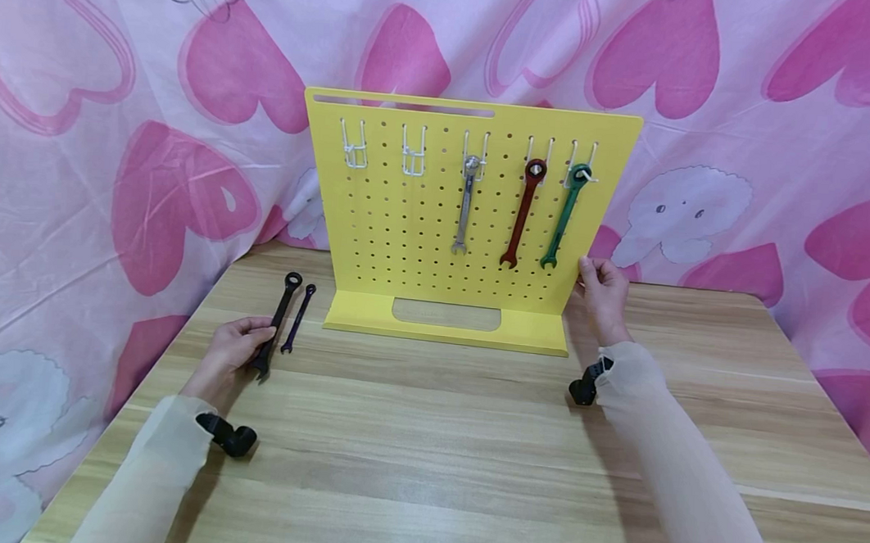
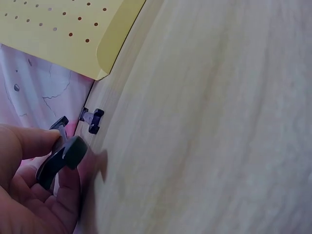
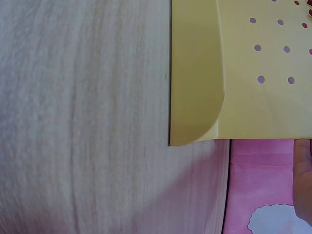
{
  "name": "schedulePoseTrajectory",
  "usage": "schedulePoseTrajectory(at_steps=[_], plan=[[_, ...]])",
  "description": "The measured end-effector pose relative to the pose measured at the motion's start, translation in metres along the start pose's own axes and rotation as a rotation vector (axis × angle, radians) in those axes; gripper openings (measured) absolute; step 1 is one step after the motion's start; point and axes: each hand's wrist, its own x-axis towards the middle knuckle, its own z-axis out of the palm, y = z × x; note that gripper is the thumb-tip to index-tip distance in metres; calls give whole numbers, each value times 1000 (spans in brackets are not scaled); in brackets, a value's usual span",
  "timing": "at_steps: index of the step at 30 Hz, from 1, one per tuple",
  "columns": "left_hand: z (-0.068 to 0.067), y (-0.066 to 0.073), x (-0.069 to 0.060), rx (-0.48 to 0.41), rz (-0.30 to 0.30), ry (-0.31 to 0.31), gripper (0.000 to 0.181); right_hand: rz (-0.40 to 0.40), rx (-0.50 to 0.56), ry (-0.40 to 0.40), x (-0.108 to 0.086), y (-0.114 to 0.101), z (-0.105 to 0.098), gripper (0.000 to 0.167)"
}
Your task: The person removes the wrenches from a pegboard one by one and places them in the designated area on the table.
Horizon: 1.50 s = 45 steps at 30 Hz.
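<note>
My left hand (image 1: 235, 351) pinches a black combination wrench (image 1: 282, 304) between thumb and fingers, at the left of the table; the left wrist view shows the wrench's end (image 2: 73, 152) close up. Just right of it lies a smaller dark purple wrench (image 1: 299, 318). At the right edge of a yellow pegboard (image 1: 434, 280), my right hand (image 1: 605, 297) grips the board, thumb in front and the other fingers mostly hidden. A silver wrench (image 1: 465, 207), a red wrench (image 1: 522, 215) and a green wrench (image 1: 567, 217) hang from white hooks on the board.
Two white hooks (image 1: 355, 146) on the board's left side hold nothing. The board stands on its yellow base (image 1: 359, 310) towards the back of the wooden table (image 1: 425, 451). A pink curtain (image 1: 249, 155) with hearts hangs behind and along the sides.
</note>
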Motion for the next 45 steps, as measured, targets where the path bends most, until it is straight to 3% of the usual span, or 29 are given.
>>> schedulePoseTrajectory(at_steps=[15, 45], plan=[[2, -2, 8, 133, 26, 46, 39, -15, 9, -7, 0, 2, -1, 31], [0, 1, 4, 464, 144, 111, 31, -7, -28, -13, -3, 0, -1, 25]])
